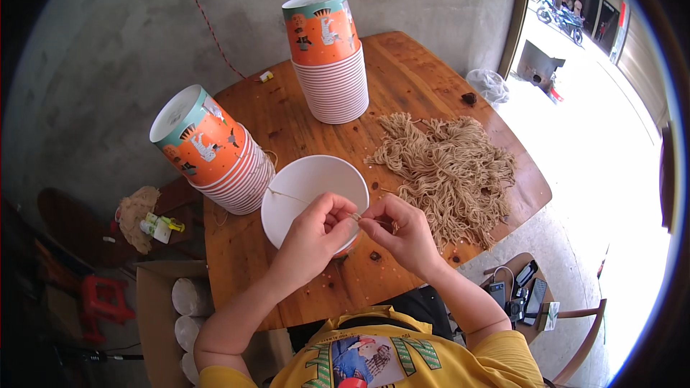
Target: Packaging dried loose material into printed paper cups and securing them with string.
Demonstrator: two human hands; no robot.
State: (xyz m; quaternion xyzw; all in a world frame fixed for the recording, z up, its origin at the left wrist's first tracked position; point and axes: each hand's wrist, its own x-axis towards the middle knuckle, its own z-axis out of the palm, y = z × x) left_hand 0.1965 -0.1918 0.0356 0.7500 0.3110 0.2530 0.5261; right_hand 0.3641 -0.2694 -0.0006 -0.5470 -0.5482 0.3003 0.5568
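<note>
A paper bucket [310, 175], white inside with an orange outer wall, stands on the wooden table in front of me, its mouth facing up. A thin beige cord [289, 195] runs from the bucket's left inner wall to my fingers. My left hand [316, 233] is closed in a pinch on the cord above the bucket's right part. Tip to tip with it, my right hand [404, 233] pinches the cord too, just beyond the right rim. The fingers partly hide the cord between them. To the right lies a loose pile of beige cords [456, 172].
Two stacks of orange buckets stand upside down, a left stack [215, 147] and a far stack [325, 36]. The wooden table [402, 65] meets a grey wall. A cardboard box [159, 316] holds white items at lower left. A chair [532, 316] carries electronics at right.
</note>
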